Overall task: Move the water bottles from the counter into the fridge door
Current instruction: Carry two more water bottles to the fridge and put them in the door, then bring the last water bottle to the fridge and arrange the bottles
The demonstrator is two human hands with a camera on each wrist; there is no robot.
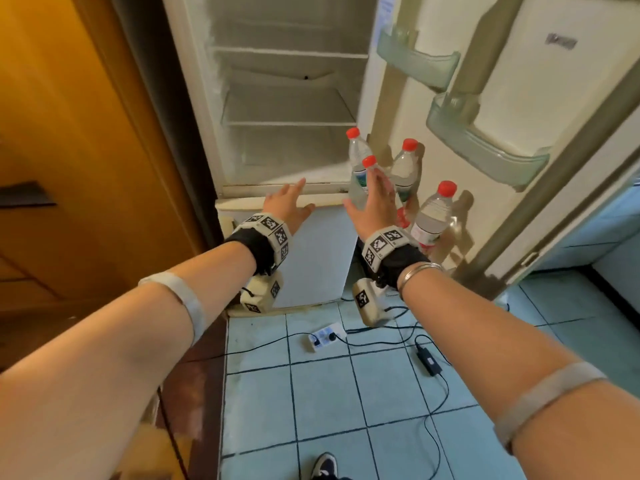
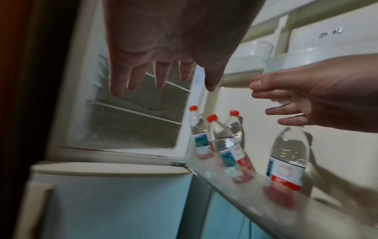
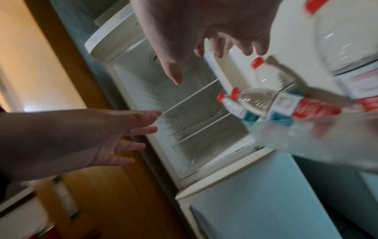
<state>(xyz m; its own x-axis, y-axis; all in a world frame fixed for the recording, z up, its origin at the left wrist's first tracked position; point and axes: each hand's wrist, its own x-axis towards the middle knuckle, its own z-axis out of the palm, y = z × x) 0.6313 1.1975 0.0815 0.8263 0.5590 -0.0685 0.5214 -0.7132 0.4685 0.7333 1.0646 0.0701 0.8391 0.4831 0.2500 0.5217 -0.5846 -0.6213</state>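
Several clear water bottles with red caps (image 1: 404, 169) (image 2: 227, 142) (image 3: 266, 103) stand upright in the lowest clear shelf (image 2: 235, 189) of the open fridge door (image 1: 436, 109). My right hand (image 1: 372, 195) (image 2: 286, 105) (image 3: 214, 53) hovers in front of them with straight, spread fingers and holds nothing. It hides the cap of the nearest bottle (image 2: 290, 155) in the left wrist view. My left hand (image 1: 294, 199) (image 2: 155, 77) (image 3: 122, 134) is open too, held out before the fridge's lower sill, empty.
The fridge compartment (image 1: 287, 98) has bare shelves. Two more clear door shelves (image 1: 419, 60) (image 1: 485, 140) sit higher up. A closed lower door (image 1: 311, 258) is below my hands. A wooden cabinet (image 1: 69, 133) stands left. A power strip (image 1: 323, 336) and cables lie on the tiled floor.
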